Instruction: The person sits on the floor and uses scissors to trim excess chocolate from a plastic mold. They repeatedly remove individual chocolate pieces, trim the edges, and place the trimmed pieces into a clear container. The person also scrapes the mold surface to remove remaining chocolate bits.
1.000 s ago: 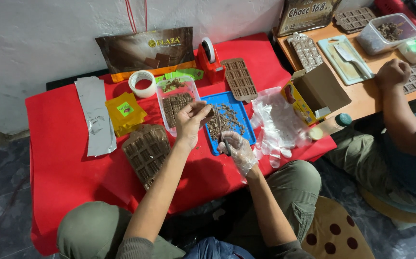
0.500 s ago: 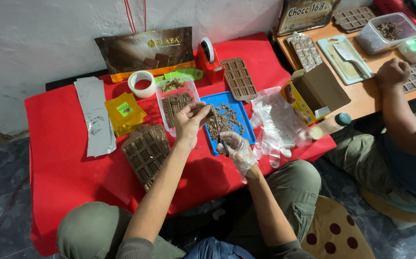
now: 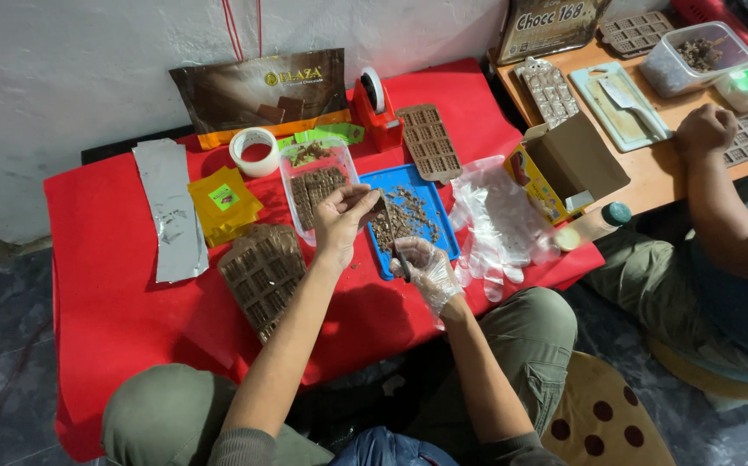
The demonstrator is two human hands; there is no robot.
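Observation:
My bare left hand [image 3: 339, 220] pinches a dark chocolate piece [image 3: 380, 210] over the left edge of a blue tray [image 3: 452, 242]. Chopped chocolate bits [image 3: 408, 216] lie in the tray. My right hand [image 3: 424, 269], in a clear plastic glove, is closed on a small dark knife [image 3: 401, 257] at the tray's near edge, its tip close to the chocolate piece. A clear tub [image 3: 290, 194] with a chocolate slab stands just left of the tray. A brown chocolate mould [image 3: 262, 274] lies under my left forearm's left side.
On the red table [image 3: 115, 293] lie a silver foil sheet [image 3: 171, 211], yellow packets [image 3: 223, 200], a tape roll [image 3: 255, 151], a red tape dispenser [image 3: 374, 108], a second mould [image 3: 430, 142], plastic gloves [image 3: 503, 220] and an open box [image 3: 568, 164]. Another person's hand [image 3: 706, 129] rests on the wooden table at the right.

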